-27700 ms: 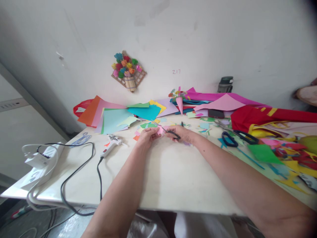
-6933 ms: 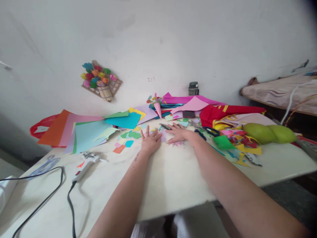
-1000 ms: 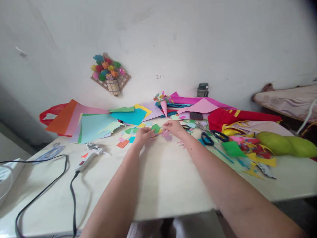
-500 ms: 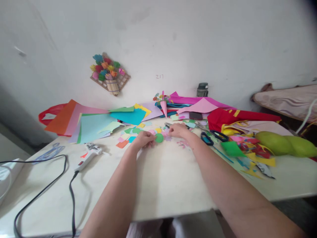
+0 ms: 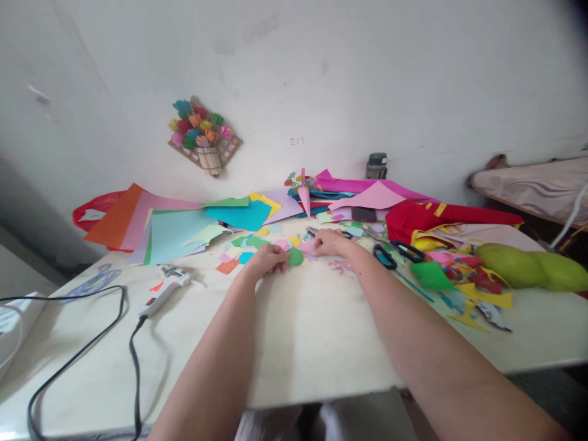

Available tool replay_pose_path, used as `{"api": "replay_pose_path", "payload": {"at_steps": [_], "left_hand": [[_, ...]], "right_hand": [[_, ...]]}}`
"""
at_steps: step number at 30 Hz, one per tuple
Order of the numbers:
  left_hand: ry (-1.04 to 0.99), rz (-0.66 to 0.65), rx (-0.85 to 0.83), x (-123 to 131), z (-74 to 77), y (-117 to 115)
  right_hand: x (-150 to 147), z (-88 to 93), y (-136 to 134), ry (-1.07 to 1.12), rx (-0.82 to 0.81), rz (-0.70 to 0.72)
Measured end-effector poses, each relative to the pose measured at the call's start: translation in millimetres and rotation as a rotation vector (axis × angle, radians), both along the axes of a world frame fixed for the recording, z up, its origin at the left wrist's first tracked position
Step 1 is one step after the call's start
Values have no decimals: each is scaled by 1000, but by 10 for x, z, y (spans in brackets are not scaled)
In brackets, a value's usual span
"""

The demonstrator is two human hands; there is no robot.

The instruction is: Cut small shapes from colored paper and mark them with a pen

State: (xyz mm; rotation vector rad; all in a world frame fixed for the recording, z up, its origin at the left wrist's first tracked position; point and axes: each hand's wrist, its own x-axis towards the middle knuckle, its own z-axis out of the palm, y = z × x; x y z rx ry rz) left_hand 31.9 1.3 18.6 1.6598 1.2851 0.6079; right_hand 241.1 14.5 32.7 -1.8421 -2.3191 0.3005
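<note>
My left hand [image 5: 267, 258] rests on the white table [image 5: 298, 331] with its fingers curled, pinching the left edge of a small green paper circle [image 5: 296, 257] that lies flat. Just right of it, my right hand [image 5: 329, 242] is closed, its fingertips pinching a small pink paper piece [image 5: 306, 247]. A pair of small dark scissors [image 5: 313, 231] lies just behind the right hand's fingers. Small paper scraps in pink, yellow, green and orange surround both hands.
A glue gun [image 5: 164, 288] with a black cable [image 5: 133, 355] lies at the left. Coloured paper sheets [image 5: 179, 226] are stacked at the back left. At the right lie blue-handled scissors [image 5: 384, 257], red cloth [image 5: 436, 215] and a green gourd-shaped object [image 5: 528, 267]. A paper cone [image 5: 304, 197] stands by the wall.
The green circle, held up between both hands a second ago, now lies on the table. Both hands have sunk to the tabletop; the right has shifted to the pink piece.
</note>
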Motion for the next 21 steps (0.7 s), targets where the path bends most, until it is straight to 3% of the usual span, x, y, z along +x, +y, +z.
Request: {"api": "replay_pose_path", "payload": {"at_steps": [11,21], "left_hand": [[84,19,16,29,14,-13],[82,51,13,38,5,-3]], "right_hand": [[26,-85,57,5,203,8],[2,-74,47,-115,305,132]]}}
